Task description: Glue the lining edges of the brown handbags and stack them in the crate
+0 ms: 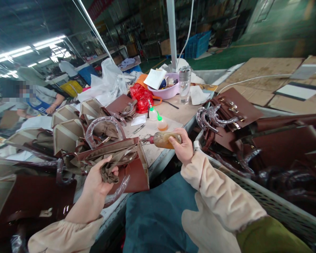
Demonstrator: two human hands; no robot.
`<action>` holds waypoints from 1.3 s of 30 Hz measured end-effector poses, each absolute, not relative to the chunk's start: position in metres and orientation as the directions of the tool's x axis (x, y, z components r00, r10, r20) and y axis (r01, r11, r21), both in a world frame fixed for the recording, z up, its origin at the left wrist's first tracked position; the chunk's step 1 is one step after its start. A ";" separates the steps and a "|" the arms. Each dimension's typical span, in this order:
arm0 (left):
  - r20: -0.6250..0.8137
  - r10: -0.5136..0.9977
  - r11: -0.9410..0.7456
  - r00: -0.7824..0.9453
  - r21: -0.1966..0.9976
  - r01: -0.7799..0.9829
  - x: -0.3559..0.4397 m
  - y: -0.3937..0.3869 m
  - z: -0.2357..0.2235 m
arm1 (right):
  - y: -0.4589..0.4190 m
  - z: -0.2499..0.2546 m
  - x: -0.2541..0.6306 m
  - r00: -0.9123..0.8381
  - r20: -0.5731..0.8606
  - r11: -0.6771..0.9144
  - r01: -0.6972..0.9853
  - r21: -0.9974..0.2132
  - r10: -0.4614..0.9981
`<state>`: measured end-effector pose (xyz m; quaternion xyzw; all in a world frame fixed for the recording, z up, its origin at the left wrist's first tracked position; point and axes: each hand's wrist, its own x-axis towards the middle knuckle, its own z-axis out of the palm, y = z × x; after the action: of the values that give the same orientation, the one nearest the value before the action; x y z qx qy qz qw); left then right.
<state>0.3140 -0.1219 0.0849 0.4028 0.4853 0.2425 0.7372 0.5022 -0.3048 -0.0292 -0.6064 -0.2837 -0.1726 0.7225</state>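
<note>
My left hand (101, 181) is closed around bunched olive-brown lining fabric (110, 173) at the open top of a brown handbag (133, 174). The bag stands at the front edge of the table, tilted, with a plastic-wrapped handle (119, 191) hanging down its side. Held sideways in my right hand (183, 146) is a translucent squeeze bottle (164, 140) with yellowish contents and a reddish neck. Its tip points left, near the bag's upper right corner; whether it touches the bag I cannot tell.
Several brown handbags (68, 135) crowd the table's left side. Two green-capped bottles (162, 123), a red plastic bag (140, 96), a purple basin (171, 92) and a clear flask (184, 84) stand farther back. A crate (265, 196) of bags is at right. A person (39, 98) sits at far left.
</note>
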 end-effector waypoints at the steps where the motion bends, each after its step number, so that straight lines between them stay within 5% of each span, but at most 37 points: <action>1: -0.518 0.743 0.559 0.423 0.829 0.033 0.313 -0.122 0.085 | -0.304 -0.030 0.502 0.790 0.605 0.205 0.579 -0.789 0.095; 39: -0.514 0.746 0.551 0.424 0.833 0.040 0.316 -0.119 0.082 | -0.314 -0.062 0.495 0.782 0.580 0.163 0.556 -0.815 0.230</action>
<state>0.3159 -0.1187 0.0825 0.4088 0.4803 0.2391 0.7382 0.4947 -0.3141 -0.0619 -0.6363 -0.3088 -0.1172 0.6971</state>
